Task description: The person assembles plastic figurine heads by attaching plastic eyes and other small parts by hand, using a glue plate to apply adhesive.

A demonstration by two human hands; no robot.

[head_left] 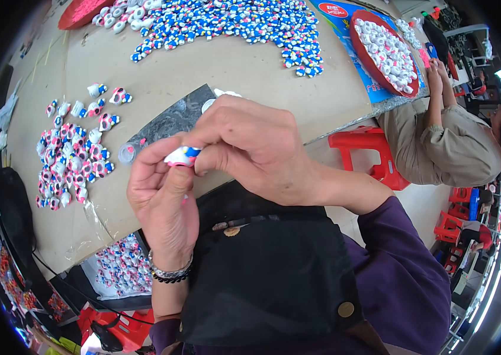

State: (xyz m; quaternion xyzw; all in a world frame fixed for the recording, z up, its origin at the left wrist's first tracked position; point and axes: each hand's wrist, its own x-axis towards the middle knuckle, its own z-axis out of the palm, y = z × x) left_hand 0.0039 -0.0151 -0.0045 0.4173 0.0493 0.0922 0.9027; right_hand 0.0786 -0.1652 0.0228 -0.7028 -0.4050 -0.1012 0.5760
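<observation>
Over the near edge of the table, both hands meet on a small toy figurine [183, 156], white and blue with some pink. My left hand [164, 198] is closed, its thumb and fingers pinching the white part from below and the left. From the right, my right hand [250, 139] grips the blue end between thumb and bent forefinger. Partly hidden behind the hands lies a dark grey marbled board [173, 118]. At its left end is a small clear round container [127, 153] with a pink bit beside it.
Finished-looking figurines [73, 157] cluster at the left. Many blue-and-white pieces [233, 23] cover the far table. A red bowl [373, 70] of white pieces stands far right, near a seated co-worker [440, 142] and a red stool [354, 139]. Below left, a tray [123, 263] holds more figurines.
</observation>
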